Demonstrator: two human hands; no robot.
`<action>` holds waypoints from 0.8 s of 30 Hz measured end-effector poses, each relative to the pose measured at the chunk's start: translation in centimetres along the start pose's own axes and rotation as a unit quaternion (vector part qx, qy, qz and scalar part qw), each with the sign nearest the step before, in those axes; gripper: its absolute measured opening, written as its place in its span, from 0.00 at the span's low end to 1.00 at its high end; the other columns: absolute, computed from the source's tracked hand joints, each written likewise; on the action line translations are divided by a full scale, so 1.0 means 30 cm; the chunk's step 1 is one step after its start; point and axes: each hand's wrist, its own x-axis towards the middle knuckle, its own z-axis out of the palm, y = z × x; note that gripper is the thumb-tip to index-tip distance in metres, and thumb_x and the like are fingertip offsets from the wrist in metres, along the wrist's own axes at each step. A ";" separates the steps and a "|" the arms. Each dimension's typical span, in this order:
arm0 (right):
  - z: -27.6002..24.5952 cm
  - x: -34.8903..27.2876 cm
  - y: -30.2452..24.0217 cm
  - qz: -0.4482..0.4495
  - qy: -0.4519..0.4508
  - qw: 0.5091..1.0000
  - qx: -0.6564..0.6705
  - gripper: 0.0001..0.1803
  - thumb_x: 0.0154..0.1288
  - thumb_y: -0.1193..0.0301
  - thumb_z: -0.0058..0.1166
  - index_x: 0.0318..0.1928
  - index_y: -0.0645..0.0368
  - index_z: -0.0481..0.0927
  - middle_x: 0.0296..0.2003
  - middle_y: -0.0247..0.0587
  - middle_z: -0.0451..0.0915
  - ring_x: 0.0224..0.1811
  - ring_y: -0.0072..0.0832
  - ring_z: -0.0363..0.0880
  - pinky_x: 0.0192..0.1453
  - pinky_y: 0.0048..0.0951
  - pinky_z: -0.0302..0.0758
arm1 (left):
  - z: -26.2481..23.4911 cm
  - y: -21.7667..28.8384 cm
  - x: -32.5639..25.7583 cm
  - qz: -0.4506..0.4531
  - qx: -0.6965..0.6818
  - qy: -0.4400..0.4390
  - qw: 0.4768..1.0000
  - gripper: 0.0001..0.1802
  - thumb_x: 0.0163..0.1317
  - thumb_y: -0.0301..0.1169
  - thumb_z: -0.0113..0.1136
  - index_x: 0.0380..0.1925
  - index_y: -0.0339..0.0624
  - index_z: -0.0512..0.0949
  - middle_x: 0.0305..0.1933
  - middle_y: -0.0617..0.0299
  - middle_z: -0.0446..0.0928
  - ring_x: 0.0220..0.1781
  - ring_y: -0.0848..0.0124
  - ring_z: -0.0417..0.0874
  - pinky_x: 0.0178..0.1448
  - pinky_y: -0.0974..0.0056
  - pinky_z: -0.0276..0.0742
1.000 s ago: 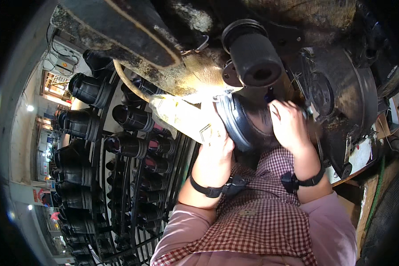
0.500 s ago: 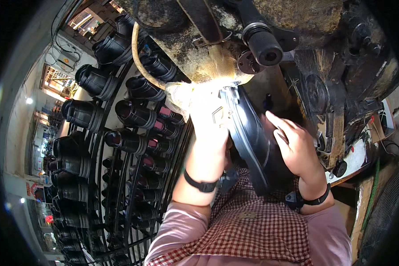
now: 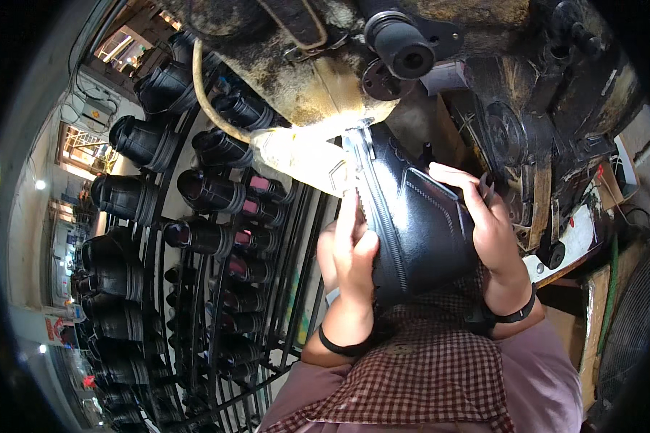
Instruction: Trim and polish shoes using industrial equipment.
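Note:
A black leather shoe (image 3: 430, 224), with stitching along its sole edge and on its upper, is tilted under a brightly lit sewing machine head (image 3: 357, 133). My left hand (image 3: 352, 256) presses against the sole side, its index finger stretched toward the machine and its other fingers partly hidden by the shoe. At the shoe's right side my right hand (image 3: 490, 224) grips the upper near the opening, with some fingertips out of sight. Glare whitens the spot where the sole meets the machine.
On the left, a tall black rack (image 3: 213, 289) carries several rows of black shoes. A pale curved tube (image 3: 208, 101) runs down to the machine head. Dark machine parts with a black cylindrical knob (image 3: 408, 58) hang above. A white ledge (image 3: 581, 242) stands at the right.
The shoe has turned, showing more of its upper. My left hand has come down from the glare onto the sole side. My right hand, apart from the shoe before, now holds it.

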 end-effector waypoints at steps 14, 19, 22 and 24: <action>0.020 0.015 0.141 -0.072 0.020 0.982 -0.175 0.21 0.77 0.68 0.32 0.64 0.55 0.70 0.65 0.41 0.71 0.66 0.32 0.69 0.73 0.41 0.47 | -0.079 0.015 0.240 0.137 0.252 -0.025 0.958 0.18 0.62 0.28 0.57 0.52 0.34 0.74 0.41 0.59 0.75 0.45 0.67 0.77 0.57 0.61 0.72; 0.040 0.056 0.224 -0.065 0.058 0.995 0.048 0.23 0.78 0.67 0.31 0.65 0.67 0.67 0.61 0.49 0.72 0.63 0.34 0.70 0.69 0.34 0.61 | -0.041 0.008 0.271 -0.083 -0.119 0.005 0.989 0.20 0.65 0.30 0.54 0.56 0.36 0.71 0.49 0.60 0.75 0.49 0.71 0.76 0.54 0.65 0.74; -0.005 0.064 0.246 -0.078 0.134 0.984 0.093 0.24 0.79 0.63 0.27 0.59 0.68 0.71 0.54 0.48 0.76 0.57 0.31 0.73 0.66 0.34 0.65 | -0.001 0.033 0.218 -0.105 -0.171 0.093 0.975 0.25 0.69 0.37 0.50 0.60 0.32 0.68 0.58 0.58 0.73 0.58 0.69 0.73 0.63 0.65 0.67; -0.023 0.028 0.218 -0.088 0.170 0.971 0.142 0.17 0.79 0.62 0.31 0.41 0.61 0.70 0.31 0.34 0.72 0.28 0.16 0.68 0.32 0.20 0.67 | -0.042 0.058 0.256 -0.145 -0.290 -0.075 0.943 0.26 0.64 0.35 0.60 0.60 0.36 0.69 0.58 0.56 0.74 0.59 0.67 0.76 0.61 0.61 0.75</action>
